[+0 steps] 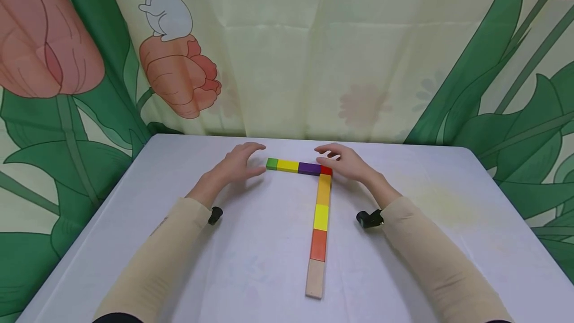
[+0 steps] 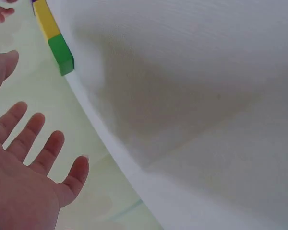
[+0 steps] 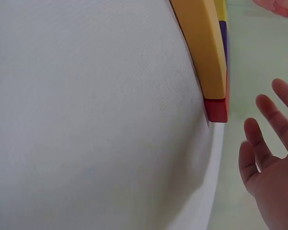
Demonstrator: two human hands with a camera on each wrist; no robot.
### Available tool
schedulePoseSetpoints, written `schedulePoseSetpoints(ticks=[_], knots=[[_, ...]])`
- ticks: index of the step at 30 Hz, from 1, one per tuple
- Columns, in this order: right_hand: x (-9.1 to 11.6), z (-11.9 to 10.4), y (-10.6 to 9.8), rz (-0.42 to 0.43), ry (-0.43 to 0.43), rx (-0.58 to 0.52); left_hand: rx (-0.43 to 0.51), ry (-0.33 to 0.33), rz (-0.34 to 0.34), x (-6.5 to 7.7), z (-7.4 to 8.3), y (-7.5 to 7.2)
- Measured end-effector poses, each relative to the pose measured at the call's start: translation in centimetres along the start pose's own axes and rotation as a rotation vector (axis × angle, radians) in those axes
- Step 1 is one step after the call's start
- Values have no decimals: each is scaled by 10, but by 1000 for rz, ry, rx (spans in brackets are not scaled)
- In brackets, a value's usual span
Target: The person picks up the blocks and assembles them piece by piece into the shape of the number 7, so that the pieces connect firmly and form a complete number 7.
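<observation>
Wooden blocks lie end to end on the table in an L shape. The far row runs from a green block point(image 1: 271, 164) through a yellow block point(image 1: 288, 166) and a purple block point(image 1: 309, 169) to a red block point(image 1: 326, 170) at the corner. From there an orange block point(image 1: 324, 189), a second yellow block point(image 1: 321, 217), an orange-red block point(image 1: 319, 245) and a plain wood block point(image 1: 315, 278) come toward me. My left hand point(image 1: 239, 163) is beside the green end, fingers spread and holding nothing. My right hand point(image 1: 345, 161), also holding nothing, hovers by the red corner, partly covering it.
A white cloth covers the table point(image 1: 251, 263), whose far edge lies just beyond the blocks. Behind it hangs a printed curtain point(image 1: 278, 64) with flowers and a rabbit. A small black camera point(image 1: 370, 219) is on the right wrist, another point(image 1: 215, 215) on the left.
</observation>
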State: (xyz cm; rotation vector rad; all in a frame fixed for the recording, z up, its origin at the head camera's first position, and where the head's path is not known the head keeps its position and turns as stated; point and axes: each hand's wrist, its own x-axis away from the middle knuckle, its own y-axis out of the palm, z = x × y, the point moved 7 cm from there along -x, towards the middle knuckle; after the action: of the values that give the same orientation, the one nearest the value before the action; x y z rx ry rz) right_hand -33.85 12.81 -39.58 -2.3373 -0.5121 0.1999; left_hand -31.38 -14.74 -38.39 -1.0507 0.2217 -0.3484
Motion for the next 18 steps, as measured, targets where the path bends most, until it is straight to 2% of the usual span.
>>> schedulePoseSetpoints(ticks=[4, 13, 18], knots=[[6, -3, -6, 20, -21, 13, -20, 20, 38, 12, 2, -6], [22, -12, -13, 45, -127, 20, -73, 74, 122, 42, 5, -14], [31, -11, -14, 61, -137, 27, -98, 101, 152, 58, 8, -16]])
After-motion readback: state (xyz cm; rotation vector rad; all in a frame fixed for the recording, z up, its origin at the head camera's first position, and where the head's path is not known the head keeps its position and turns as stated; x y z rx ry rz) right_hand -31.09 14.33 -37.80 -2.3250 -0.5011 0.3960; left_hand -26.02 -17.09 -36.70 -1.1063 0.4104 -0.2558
